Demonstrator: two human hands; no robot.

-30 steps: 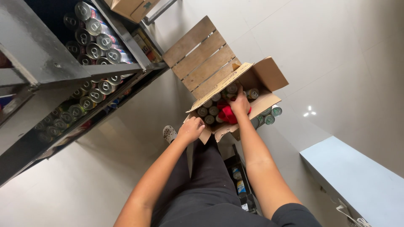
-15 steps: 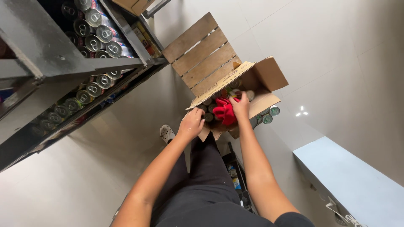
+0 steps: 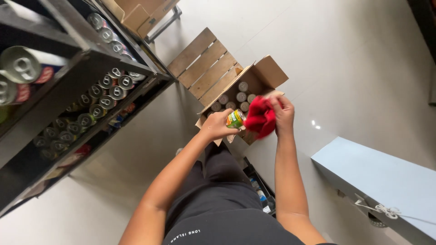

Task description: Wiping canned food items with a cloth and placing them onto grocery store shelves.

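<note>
My left hand (image 3: 217, 128) grips a small green and yellow can (image 3: 235, 119) on its side, above an open cardboard box (image 3: 265, 72) of several cans (image 3: 242, 96). A red cloth (image 3: 261, 116) is bunched in my right hand (image 3: 282, 114) and pressed against the end of that can. Both hands meet just over the box's near edge. The box rests on a wooden slatted pallet (image 3: 204, 63) on the pale floor.
A dark metal shelf rack (image 3: 68, 59) at the left holds rows of cans (image 3: 106, 86) lying on their sides. Another cardboard box (image 3: 141, 13) sits at the top. A light blue bench (image 3: 386, 181) stands at the lower right. A small dark crate (image 3: 261, 190) lies near my legs.
Both hands have lifted out of the box. The left hand came up holding a green can, and the right hand brought the red cloth up against it.
</note>
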